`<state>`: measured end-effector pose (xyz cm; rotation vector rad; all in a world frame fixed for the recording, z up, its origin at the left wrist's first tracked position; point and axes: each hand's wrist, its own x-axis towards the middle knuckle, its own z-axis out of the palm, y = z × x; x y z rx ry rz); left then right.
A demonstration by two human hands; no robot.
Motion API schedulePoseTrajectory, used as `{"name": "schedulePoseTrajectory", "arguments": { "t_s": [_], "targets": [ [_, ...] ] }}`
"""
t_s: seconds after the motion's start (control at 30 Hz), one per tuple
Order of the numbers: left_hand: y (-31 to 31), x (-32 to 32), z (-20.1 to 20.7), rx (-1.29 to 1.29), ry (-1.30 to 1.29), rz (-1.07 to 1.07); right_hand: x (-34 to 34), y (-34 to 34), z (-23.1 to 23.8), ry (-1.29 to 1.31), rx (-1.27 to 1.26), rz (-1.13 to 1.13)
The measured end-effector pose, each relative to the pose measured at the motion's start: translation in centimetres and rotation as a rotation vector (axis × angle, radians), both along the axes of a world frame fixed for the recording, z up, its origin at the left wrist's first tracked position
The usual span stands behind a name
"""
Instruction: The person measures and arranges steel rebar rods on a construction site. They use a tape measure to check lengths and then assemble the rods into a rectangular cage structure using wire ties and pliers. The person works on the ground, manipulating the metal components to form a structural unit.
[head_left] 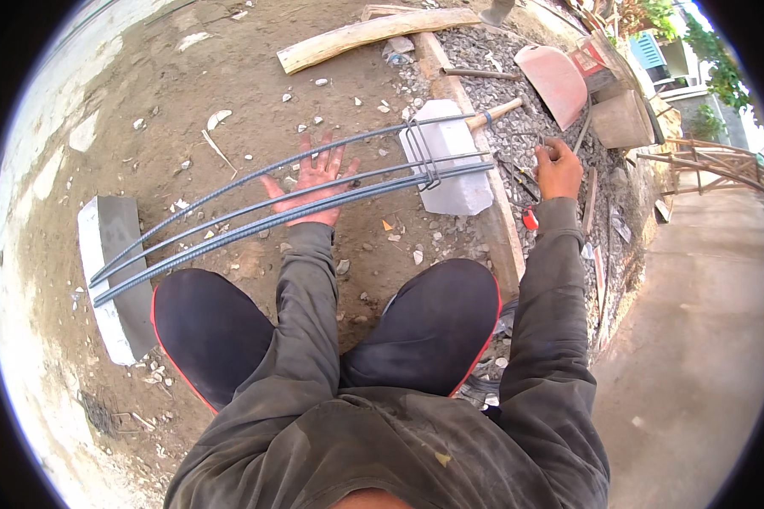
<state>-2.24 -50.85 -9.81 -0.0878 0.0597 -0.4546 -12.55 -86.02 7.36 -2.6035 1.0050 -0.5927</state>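
Several steel rebars [229, 227] lie side by side in front of me. Their left ends rest on a grey-and-white block [115, 246], their right ends on a white block [458, 191]. Rectangular wire stirrups [422, 157] loop around the bars near the right end. My left hand [318, 180] is open under the rebars, palm up and fingers spread, with bars crossing over it. Out to the right, beyond the bar ends, my right hand [560, 174] is closed with thumb and fingers pinched together; what it holds, if anything, is too small to tell. A wooden handle [505, 110] lies by the white block.
A long timber [373, 38] lies at the back. Along the right, a board edge [502, 237] borders gravel [509, 85] with a red-and-black object [530, 219], a pinkish blade-shaped sheet [553, 85] and a bucket [621, 119]. A wooden frame [713, 165] stands farther right, beside concrete paving [688, 339].
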Motion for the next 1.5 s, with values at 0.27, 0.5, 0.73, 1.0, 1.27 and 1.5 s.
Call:
{"name": "schedulePoseTrajectory", "arguments": {
  "t_s": [0.27,0.5,0.73,1.0,1.27,1.5],
  "targets": [
    [0.2,0.2,0.5,0.007,0.022,-0.008,0.5,-0.8,-0.2,0.008,-0.179,0.032],
    [-0.5,0.3,1.8,-0.007,-0.018,-0.003,-1.7,-6.0,-0.6,-0.37,0.872,-0.009],
    [-0.6,-0.2,2.7,0.048,0.015,0.008,-3.9,-7.3,-3.6,-0.329,0.658,-0.06],
    [-0.4,-0.2,2.7,0.022,-0.007,0.004,-2.6,-5.9,-5.8,-0.311,0.585,-0.046],
    [-1.0,-0.6,3.1,0.028,-0.051,-0.013,-2.7,-9.3,-10.0,-0.446,1.153,-0.15],
    [-0.5,-0.6,4.2,0.065,-0.059,0.007,-0.2,-7.6,-15.6,-0.541,1.403,-0.009]
  ]
}}
